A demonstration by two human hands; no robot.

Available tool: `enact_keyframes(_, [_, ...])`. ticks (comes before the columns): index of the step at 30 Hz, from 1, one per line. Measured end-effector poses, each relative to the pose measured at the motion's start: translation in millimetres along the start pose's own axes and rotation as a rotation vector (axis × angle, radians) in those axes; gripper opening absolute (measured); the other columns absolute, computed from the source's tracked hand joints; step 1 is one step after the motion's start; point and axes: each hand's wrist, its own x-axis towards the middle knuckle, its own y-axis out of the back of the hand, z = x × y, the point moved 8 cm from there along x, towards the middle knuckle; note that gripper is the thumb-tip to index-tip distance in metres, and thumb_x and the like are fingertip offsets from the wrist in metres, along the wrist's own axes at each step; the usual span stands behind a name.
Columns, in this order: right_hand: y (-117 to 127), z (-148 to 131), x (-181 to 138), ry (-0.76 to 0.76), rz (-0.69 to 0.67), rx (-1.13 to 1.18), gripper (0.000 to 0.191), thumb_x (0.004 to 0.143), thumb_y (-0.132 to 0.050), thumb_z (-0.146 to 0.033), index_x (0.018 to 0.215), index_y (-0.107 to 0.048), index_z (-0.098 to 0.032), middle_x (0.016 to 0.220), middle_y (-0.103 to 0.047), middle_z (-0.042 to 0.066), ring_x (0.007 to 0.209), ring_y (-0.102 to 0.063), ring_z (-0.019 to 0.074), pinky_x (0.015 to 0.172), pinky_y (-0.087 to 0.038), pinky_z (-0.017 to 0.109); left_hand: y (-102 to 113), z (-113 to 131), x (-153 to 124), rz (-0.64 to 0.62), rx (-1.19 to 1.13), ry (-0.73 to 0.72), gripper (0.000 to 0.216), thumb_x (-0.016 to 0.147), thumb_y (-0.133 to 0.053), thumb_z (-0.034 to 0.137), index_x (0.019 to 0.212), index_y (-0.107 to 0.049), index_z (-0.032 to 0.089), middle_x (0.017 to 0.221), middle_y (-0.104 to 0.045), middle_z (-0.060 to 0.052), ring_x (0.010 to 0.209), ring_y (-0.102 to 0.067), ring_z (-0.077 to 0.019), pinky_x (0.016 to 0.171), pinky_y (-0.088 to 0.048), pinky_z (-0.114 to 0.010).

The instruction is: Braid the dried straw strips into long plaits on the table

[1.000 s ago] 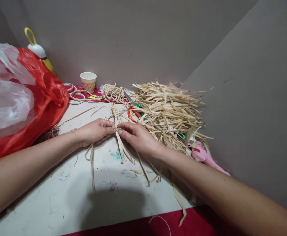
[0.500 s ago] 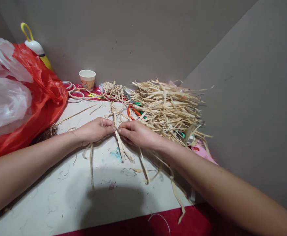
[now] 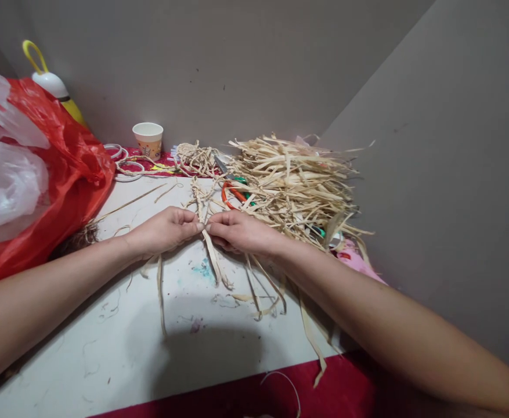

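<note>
Between my two hands a pale straw braid (image 3: 199,203) runs away from me over the white board (image 3: 123,348). My left hand (image 3: 173,231) pinches it from the left, thumb against fingers. From the other side my right hand (image 3: 237,231) pinches strands close to the same spot, the fingertips nearly touching those of the left. Loose straw strips (image 3: 212,258) hang from the braid toward me, and more trail below each hand. The exact crossing of the strands is hidden by my fingertips.
A heap of dry straw (image 3: 293,180) lies right of the braid, with orange-handled scissors (image 3: 228,194) at its left edge. Behind are coiled straw cord (image 3: 197,158) and a paper cup (image 3: 148,141). A red plastic bag (image 3: 80,157) and a yellow-white bottle (image 3: 54,87) stand left.
Both hands stay pinched at the braid with small finger movements. The strips below my right hand have shifted and spread. The whole view has moved slightly, so things sit a little further left.
</note>
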Motion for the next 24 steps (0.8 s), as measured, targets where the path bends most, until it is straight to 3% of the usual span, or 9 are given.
enact_keyframes(4, [-0.7,1.6,1.7,0.001,-0.024,0.085,0.025,0.083,-0.043,-0.023,0.058,-0.042,-0.018,0.043,-0.037,-0.007,0.035,-0.029,0.0051,0.036,-0.021,0.020,0.3,-0.4,0.5,0.009,0.015,-0.004,0.023,0.079,-0.060,0.033,0.067,-0.051,0.016,0.043,-0.034,0.009,0.037,-0.023,-0.0026,0.036,-0.014,-0.017])
enact_keyframes(11, [2.5,-9.2,0.6,0.094,0.046,-0.103,0.024,0.081,-0.046,-0.018,0.057,-0.044,-0.016,0.048,-0.040,-0.007,0.042,-0.032,0.0041,0.042,-0.024,0.019,0.6,-2.7,3.2,0.019,0.025,-0.034,0.024,0.081,-0.054,0.032,0.064,-0.047,0.017,0.047,-0.032,0.009,0.038,-0.022,-0.0027,0.037,-0.015,-0.017])
enact_keyframes(15, [-0.1,-10.7,-4.2,0.086,0.017,-0.112,0.025,0.085,-0.047,-0.026,0.061,-0.048,-0.016,0.049,-0.041,-0.006,0.041,-0.033,0.0045,0.041,-0.025,0.019,1.4,-2.2,2.8,0.039,0.013,-0.035,0.023,0.080,-0.053,0.026,0.060,-0.044,0.017,0.046,-0.031,0.009,0.038,-0.021,-0.0029,0.037,-0.015,-0.018])
enact_keyframes(21, [4.8,1.1,-18.0,0.017,0.008,0.210,0.017,0.084,-0.052,-0.030,0.093,-0.054,-0.016,0.076,-0.059,0.002,0.059,-0.058,0.0111,0.043,-0.041,0.020,1.6,-0.6,2.8,0.032,-0.002,-0.047,0.025,0.081,-0.051,0.023,0.058,-0.043,0.017,0.045,-0.032,0.009,0.038,-0.022,-0.0029,0.037,-0.016,-0.018])
enact_keyframes(24, [12.7,11.9,-24.2,-0.049,0.064,0.287,0.020,0.079,-0.059,-0.023,0.097,-0.053,-0.016,0.066,-0.061,0.001,0.062,-0.061,0.0129,0.049,-0.044,0.020,2.4,-2.0,3.3,0.036,0.017,-0.034,0.028,0.082,-0.051,0.026,0.058,-0.042,0.017,0.044,-0.033,0.009,0.037,-0.023,-0.0029,0.037,-0.015,-0.019])
